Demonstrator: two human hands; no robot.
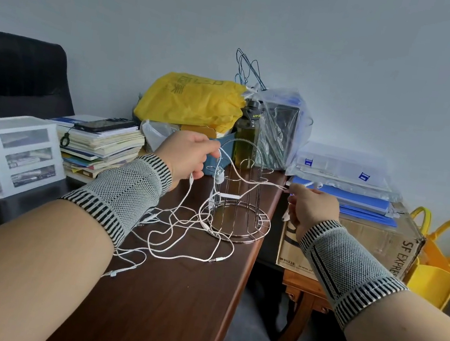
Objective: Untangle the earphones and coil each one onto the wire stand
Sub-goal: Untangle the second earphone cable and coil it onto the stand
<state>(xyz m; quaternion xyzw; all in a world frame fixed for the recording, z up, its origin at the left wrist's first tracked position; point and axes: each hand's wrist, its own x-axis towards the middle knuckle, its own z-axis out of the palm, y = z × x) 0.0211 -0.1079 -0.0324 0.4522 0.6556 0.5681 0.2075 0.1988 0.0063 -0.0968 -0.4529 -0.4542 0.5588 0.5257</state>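
Left hand (188, 153) pinching white earphone cord (248, 180) just left of the wire stand (238, 201); right hand (309, 208) gripping the same strand to the right. Stretched left to right across the stand's upper part, between both hands. Remaining tangle (180, 236) lying loose on the brown table (170, 307), nearer, closest to the left arm. Probably still untangling.
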